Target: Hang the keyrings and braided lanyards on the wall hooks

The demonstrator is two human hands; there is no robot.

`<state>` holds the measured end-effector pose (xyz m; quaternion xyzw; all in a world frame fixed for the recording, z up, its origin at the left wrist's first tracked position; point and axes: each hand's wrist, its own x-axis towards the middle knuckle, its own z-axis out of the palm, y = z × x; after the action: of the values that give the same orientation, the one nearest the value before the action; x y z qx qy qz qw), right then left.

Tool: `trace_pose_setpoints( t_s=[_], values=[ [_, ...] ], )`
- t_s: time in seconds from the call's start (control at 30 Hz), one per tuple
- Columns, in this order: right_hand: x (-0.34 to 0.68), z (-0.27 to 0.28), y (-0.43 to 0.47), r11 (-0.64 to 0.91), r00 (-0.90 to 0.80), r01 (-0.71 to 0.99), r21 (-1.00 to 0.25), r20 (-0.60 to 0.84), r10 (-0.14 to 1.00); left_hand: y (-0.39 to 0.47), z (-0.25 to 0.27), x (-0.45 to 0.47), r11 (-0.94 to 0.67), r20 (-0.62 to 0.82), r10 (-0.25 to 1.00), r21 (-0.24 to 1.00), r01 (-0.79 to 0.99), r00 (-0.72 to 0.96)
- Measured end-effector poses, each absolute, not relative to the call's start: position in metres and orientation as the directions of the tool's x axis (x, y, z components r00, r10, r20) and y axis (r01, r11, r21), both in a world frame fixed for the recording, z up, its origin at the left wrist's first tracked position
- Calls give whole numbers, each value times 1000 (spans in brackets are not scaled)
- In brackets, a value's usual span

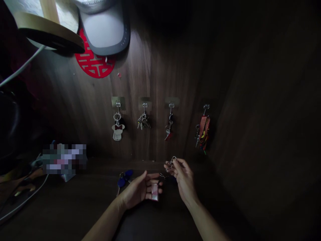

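My left hand [137, 190] is low in the middle, palm turned inward and thumb raised apart. A small pinkish rectangular tag [155, 191] lies across its slightly curled fingers, which support it. To the right, my right hand [182, 177] pinches a metal key ring with a clasp [173, 158] between thumb and fingers. A short chain [163, 175] shows between the two hands; whether it joins the tag to the ring is hard to make out. Beside my left wrist, keys with blue fobs [121, 181] lie on the dark wooden surface.
On the wood panel hang a mouse-ear keychain [117, 130], a key bunch [143, 122], keys with a red piece [169, 133] and an orange lanyard [204, 129]. A lamp [47, 31], cap [105, 31] and red paper cutout [95, 65] are upper left. A white cable [30, 199] runs lower left.
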<state>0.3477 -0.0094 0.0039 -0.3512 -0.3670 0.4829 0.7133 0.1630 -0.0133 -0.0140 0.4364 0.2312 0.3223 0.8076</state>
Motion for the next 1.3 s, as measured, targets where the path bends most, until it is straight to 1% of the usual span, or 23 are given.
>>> trace_pose_setpoints(
  t_s=[0.17, 0.3, 0.4, 0.5, 0.73, 0.87, 0.97, 1.1, 1.2, 1.3],
  values=[
    [354, 9, -6, 299, 295, -425, -854, 182, 938, -12, -18, 162, 391, -102, 745, 868, -307, 659],
    [359, 20, 2, 321, 308, -402, -858, 204, 929, -9, -22, 162, 335, -131, 807, 905, -264, 576],
    [359, 34, 10, 358, 324, -362, -861, 244, 914, -6, -25, 164, 280, -110, 862, 917, -283, 496],
    [358, 54, 20, 421, 339, -313, -852, 314, 887, -3, -29, 166, 244, -97, 894, 924, -293, 438],
    [362, 109, 47, 593, 355, -132, -794, 521, 776, -2, -30, 167, 233, -95, 892, 935, -268, 441],
    [364, 136, 60, 653, 309, -70, -754, 606, 733, -2, -29, 167, 233, -91, 885, 936, -265, 456],
    [362, 148, 69, 637, 258, -44, -769, 608, 751, -2, -29, 167, 229, -88, 883, 938, -260, 461],
    [362, 151, 76, 600, 261, -39, -799, 572, 778, -2, -29, 167, 225, -84, 882, 939, -259, 464],
    [363, 152, 76, 628, 289, -62, -776, 588, 755, -1, -29, 167, 233, -89, 878, 938, -257, 471],
    [364, 153, 73, 654, 254, -79, -752, 619, 743, 0, -28, 167, 239, -93, 872, 938, -251, 481]
  ],
)
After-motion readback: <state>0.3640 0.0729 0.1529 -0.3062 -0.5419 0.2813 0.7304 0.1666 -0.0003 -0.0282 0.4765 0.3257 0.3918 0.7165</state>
